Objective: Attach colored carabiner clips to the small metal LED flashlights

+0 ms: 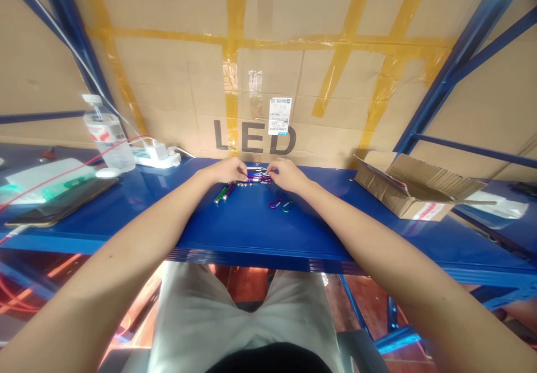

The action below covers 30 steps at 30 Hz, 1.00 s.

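Both my hands rest on a blue metal shelf [251, 233] in front of a large taped cardboard box marked LED [255, 138]. My left hand [229, 170] and my right hand [285, 174] are curled with fingers pinched on a small bundle of coloured metal pieces [257, 176] between them. Two small green and purple cylinders [224, 193] lie just below my left hand. Two small carabiner clips [280, 204], purple and green, lie below my right hand.
An open cardboard box [415, 191] sits at the right. At the left stand a plastic water bottle [109, 138], a white power strip [156, 155], a dark phone [62, 205] and a pale case [42, 180]. Blue rack posts frame both sides.
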Available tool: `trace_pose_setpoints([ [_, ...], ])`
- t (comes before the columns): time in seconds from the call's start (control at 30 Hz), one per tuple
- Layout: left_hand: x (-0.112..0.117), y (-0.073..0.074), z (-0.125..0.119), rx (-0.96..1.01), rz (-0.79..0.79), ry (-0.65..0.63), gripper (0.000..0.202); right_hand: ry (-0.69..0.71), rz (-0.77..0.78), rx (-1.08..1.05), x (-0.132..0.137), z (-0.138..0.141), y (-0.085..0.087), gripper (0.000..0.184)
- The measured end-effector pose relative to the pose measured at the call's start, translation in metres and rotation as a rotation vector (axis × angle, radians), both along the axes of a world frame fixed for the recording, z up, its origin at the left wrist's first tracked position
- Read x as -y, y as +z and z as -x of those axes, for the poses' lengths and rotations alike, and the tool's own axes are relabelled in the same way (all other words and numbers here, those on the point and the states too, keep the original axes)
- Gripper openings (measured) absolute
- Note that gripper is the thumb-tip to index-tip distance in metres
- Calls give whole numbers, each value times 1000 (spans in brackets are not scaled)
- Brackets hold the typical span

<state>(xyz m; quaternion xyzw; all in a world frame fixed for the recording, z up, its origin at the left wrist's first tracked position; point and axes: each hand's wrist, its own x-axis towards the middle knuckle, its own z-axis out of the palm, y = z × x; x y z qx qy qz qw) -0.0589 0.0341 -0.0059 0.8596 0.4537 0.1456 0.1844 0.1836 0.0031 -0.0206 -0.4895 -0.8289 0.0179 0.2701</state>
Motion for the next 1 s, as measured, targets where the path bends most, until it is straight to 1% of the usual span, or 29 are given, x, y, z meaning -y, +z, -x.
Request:
trace_pose_setpoints([
  [0.1,1,-1,-2,-16,-43,26,25,-93,-20,-30,-4,-8,5,18],
  [0.2,2,-1,-5,-14,-66,33,24,-168,16,-58,-8,-16,8,17],
  [0.33,1,1,-3,3,-131,19,22,-176,75,-85,-13,-24,7,17],
  [0.43,0,7,4,14,-154,17,20,-150,98,-87,-15,-26,5,18],
  [0.57,5,16,10,-35,-49,-10,20,-120,112,-90,-12,-23,6,19],
  [0.63,9,18,7,-54,-5,-20,22,-106,110,-92,-7,-19,8,18],
  [0.77,17,22,-2,-123,22,-44,25,-58,108,-84,3,-11,13,17],
  [0.9,25,35,0,-266,64,26,24,-6,87,-81,10,-5,14,16],
  [0.97,29,42,5,-369,139,93,33,20,77,-79,13,-3,14,17],
  [1.0,31,45,6,-386,157,92,36,29,78,-80,14,-1,14,17],
])
